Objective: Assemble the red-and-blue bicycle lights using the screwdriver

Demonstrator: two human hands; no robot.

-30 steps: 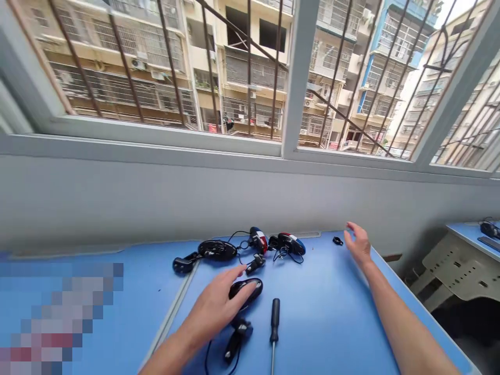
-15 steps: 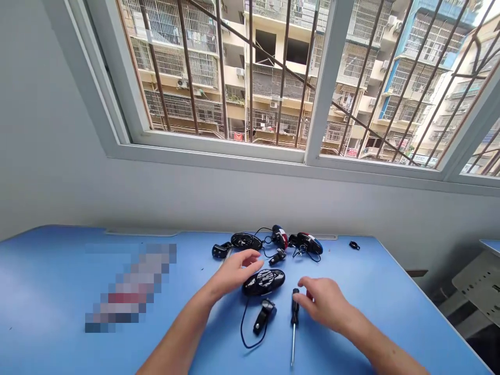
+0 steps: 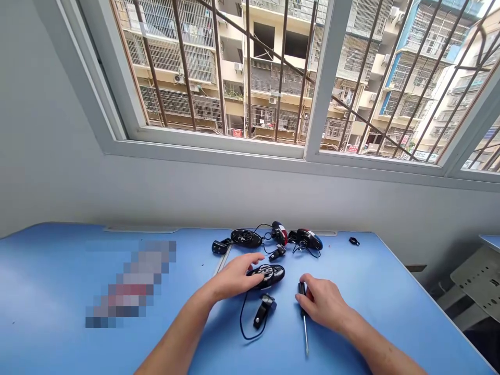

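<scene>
My left hand (image 3: 241, 272) is around the left end of a glossy black oval bicycle horn (image 3: 275, 275), its thumb over the near side and its fingers behind. A thin black cable runs from the horn to a small black clamp switch (image 3: 262, 312) lying in front of it. To the right, my right hand (image 3: 321, 299) grips the black handle of a screwdriver (image 3: 305, 336) between thumb and fingers. The metal shaft points toward me, close to the table.
Behind my hands, near the wall, lie another black horn (image 3: 246, 238) and two horns with red, white and blue parts (image 3: 279, 233), with cables and switches. A small black ring-shaped piece (image 3: 353, 241) lies at the right. A pixelated patch (image 3: 133, 284) covers something on the blue table (image 3: 50, 291).
My left hand has come down onto the horn and closed around its left end. My right hand has taken hold of the screwdriver, which has shifted right and turned slightly.
</scene>
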